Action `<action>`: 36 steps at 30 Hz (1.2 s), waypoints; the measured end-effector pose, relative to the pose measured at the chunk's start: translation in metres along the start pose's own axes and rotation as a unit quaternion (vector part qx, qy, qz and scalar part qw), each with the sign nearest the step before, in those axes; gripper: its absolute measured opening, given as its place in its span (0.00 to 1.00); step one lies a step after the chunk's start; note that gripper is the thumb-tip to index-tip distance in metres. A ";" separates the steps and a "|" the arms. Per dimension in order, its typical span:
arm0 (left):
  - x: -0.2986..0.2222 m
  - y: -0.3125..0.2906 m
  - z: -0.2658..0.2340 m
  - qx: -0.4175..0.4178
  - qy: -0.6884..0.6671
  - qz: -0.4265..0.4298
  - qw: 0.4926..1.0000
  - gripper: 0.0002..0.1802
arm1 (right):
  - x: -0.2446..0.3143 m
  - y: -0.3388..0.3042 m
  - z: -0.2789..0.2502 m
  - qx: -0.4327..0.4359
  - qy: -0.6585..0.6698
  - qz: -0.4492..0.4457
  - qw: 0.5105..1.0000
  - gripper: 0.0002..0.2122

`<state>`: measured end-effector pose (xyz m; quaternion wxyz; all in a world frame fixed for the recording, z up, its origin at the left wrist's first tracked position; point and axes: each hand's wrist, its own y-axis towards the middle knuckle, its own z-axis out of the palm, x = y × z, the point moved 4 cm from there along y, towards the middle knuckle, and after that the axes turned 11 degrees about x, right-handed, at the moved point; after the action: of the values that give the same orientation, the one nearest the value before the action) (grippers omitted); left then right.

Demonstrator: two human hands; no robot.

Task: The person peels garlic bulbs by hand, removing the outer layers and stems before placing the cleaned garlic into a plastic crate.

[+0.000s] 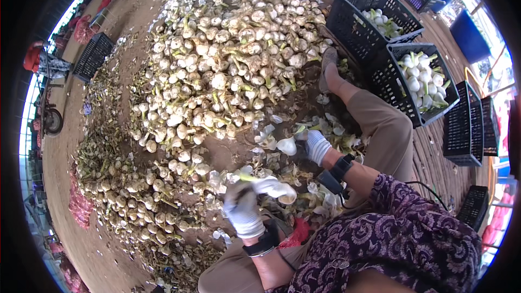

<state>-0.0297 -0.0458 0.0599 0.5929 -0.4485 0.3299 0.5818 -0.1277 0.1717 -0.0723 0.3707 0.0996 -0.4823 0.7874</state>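
Both my hands wear white knit gloves and dark wrist straps. My left hand (pixel 243 209), smeared by motion, is closed round a garlic bulb (pixel 286 194) whose pale green stalk points left. Farther right, above the peelings, my right hand (pixel 318 147) has its fingers curled; what they grip is hidden. Just left of its fingertips is a clean white garlic bulb (pixel 286 146); I cannot tell if the hand touches it. Loose garlic skins (pixel 325 198) lie between and below the hands. Ahead spreads a large heap of untrimmed garlic (pixel 217 81), soil-stained and with short stalks.
Black plastic crates stand at my right: a near crate (pixel 391 84) and a farther crate (pixel 353 24) hold white garlic. Empty-looking crates (pixel 464 125) and blue tubs (pixel 469 35) are beyond. At far left are another crate (pixel 93 57), a red net sack (pixel 80 201) and a person (pixel 46 64).
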 end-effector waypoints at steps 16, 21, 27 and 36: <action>0.104 -0.014 -0.034 -0.137 -0.037 -0.198 0.970 0.09 | -0.033 0.108 0.099 0.137 -0.587 -0.037 0.797 0.15; 0.086 -0.001 -0.024 -0.184 -0.148 -0.235 0.943 0.10 | -0.057 0.169 0.131 0.032 -0.751 -0.117 0.650 0.23; 0.090 -0.001 -0.041 -0.182 -0.120 -0.264 0.940 0.09 | -0.067 0.185 0.147 0.070 -0.837 0.035 0.542 0.22; 0.093 -0.005 -0.042 -0.119 -0.067 -0.270 0.953 0.11 | -0.066 0.177 0.119 0.040 -0.833 0.046 0.550 0.17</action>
<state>-0.0096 -0.0467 -0.0401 0.6908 -0.5483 0.0839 0.4638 -0.2254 -0.0056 -0.1663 -0.2377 0.7035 -0.5469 0.3868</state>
